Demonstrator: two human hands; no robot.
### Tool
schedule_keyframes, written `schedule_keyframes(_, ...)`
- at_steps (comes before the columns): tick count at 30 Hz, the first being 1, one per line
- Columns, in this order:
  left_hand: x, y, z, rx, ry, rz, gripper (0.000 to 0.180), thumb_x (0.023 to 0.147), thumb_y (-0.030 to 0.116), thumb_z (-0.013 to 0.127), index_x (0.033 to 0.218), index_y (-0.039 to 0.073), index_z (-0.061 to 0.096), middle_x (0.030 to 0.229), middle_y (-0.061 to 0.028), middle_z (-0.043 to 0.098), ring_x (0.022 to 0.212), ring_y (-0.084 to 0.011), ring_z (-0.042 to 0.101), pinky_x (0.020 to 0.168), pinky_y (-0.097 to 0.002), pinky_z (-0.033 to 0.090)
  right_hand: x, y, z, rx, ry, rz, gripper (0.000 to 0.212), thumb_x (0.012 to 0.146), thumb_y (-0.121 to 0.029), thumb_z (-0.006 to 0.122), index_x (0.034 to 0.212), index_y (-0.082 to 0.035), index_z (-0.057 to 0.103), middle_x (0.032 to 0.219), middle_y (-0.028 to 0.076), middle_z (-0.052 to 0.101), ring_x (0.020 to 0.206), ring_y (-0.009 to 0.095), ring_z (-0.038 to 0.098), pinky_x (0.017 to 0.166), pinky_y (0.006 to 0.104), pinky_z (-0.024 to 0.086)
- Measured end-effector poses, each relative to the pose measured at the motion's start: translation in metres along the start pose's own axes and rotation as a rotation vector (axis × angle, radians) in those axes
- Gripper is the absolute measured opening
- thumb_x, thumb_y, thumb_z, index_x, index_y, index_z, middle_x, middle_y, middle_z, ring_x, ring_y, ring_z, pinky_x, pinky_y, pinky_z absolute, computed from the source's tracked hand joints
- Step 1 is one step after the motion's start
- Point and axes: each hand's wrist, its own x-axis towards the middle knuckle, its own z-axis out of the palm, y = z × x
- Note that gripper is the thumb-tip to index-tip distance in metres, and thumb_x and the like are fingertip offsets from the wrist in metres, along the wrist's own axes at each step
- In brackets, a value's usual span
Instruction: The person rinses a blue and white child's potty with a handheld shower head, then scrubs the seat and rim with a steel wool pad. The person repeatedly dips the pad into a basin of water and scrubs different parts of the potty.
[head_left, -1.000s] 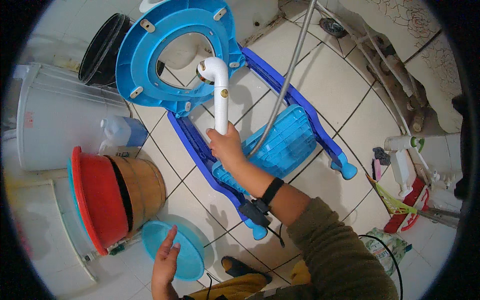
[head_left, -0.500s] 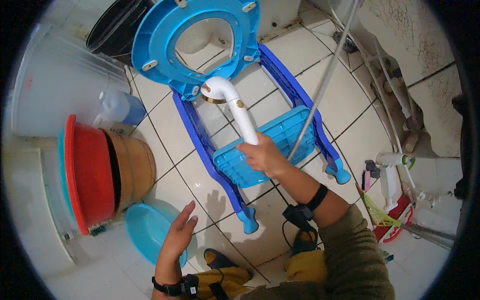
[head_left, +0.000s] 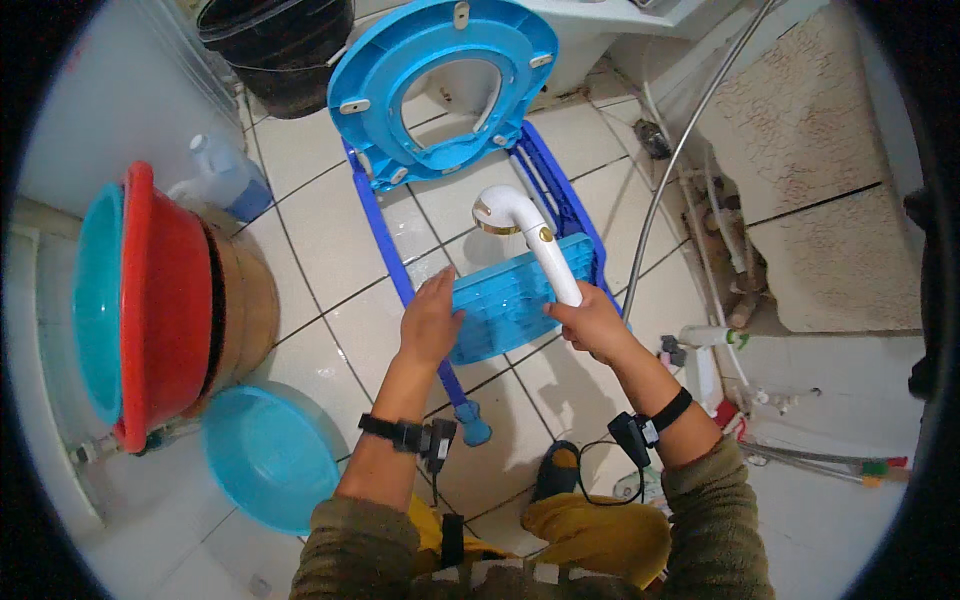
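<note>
My right hand [head_left: 592,325] is closed round the handle of a white shower head [head_left: 545,250] with gold trim, its head tilted down over a potty seat ladder. The ladder has a light-blue toilet seat [head_left: 375,70] tipped up at the far end, dark-blue rails [head_left: 378,225] and a light-blue step [head_left: 505,315]. Over the near part of the left rail lies my left hand [head_left: 430,320], fingers stretched out and thumb by the step's left end. The hand hides that piece of rail. Whether water is running is hard to make out.
A metal hose [head_left: 665,175] climbs to the upper right. On the left stand a red basin [head_left: 165,310], a wooden tub [head_left: 245,310], a turquoise basin [head_left: 270,460] and a plastic jug [head_left: 230,175]. A black bucket [head_left: 285,55] is at the back. Pipes [head_left: 735,250] run along the broken right wall.
My left hand has moved from above the floor at the lower left up to the ladder's left rail. The shower head has shifted right over the step, and the view has shifted too.
</note>
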Motion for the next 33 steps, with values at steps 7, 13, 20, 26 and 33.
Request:
schedule_keyframes(7,0.01,-0.003,0.022,-0.011,0.022,-0.058,0.04,0.067,0.002,0.077,0.104,0.004,0.061,0.101,-0.0145,0.059,0.101,-0.0351,0.058,0.086,-0.044,0.049,-0.043,-0.012,-0.008,-0.014,0.113,0.012,0.029,0.083,-0.021,0.071,0.101,-0.004,0.056,0.066,0.001,0.054,0.05,0.009,0.05,0.04,0.0253,0.04)
schedule_keyframes(13,0.005,0.001,0.012,-0.003,-0.063,-0.056,0.042,0.069,0.003,0.078,0.107,0.006,0.06,0.103,-0.0135,0.059,0.104,-0.0344,0.058,0.088,-0.0436,0.049,-0.059,0.011,-0.01,0.042,0.221,0.005,0.026,0.083,-0.02,0.07,0.097,-0.004,0.056,0.065,0.001,0.053,0.048,0.009,0.05,0.04,0.0252,0.039)
schedule_keyframes(20,0.004,0.003,0.008,0.071,-0.107,-0.075,0.039,0.077,-0.002,0.067,0.115,0.003,0.06,0.107,-0.0139,0.06,0.106,-0.033,0.057,0.092,-0.0421,0.048,-0.041,0.06,0.012,0.231,0.478,-0.051,0.024,0.084,-0.017,0.07,0.095,-0.006,0.051,0.064,0.0,0.05,0.047,0.009,0.047,0.039,0.0247,0.036)
schedule_keyframes(26,-0.004,-0.023,-0.009,-0.053,-0.129,0.034,0.047,0.08,-0.004,0.06,0.127,-0.001,0.054,0.122,-0.0208,0.059,0.114,-0.0389,0.055,0.098,-0.0427,0.045,-0.048,0.11,0.063,0.56,0.664,-0.098,0.021,0.087,-0.013,0.066,0.09,-0.009,0.045,0.06,-0.002,0.044,0.043,0.007,0.04,0.035,0.0231,0.031)
schedule_keyframes(33,-0.001,-0.052,-0.056,-0.348,-0.017,-0.283,0.034,0.093,0.007,0.055,0.127,0.001,0.057,0.126,-0.0186,0.061,0.117,-0.03,0.057,0.101,-0.0371,0.043,-0.086,0.126,0.109,0.337,0.451,-0.038,0.018,0.083,-0.012,0.069,0.093,-0.005,0.056,0.069,0.002,0.055,0.057,0.01,0.052,0.051,0.0265,0.043)
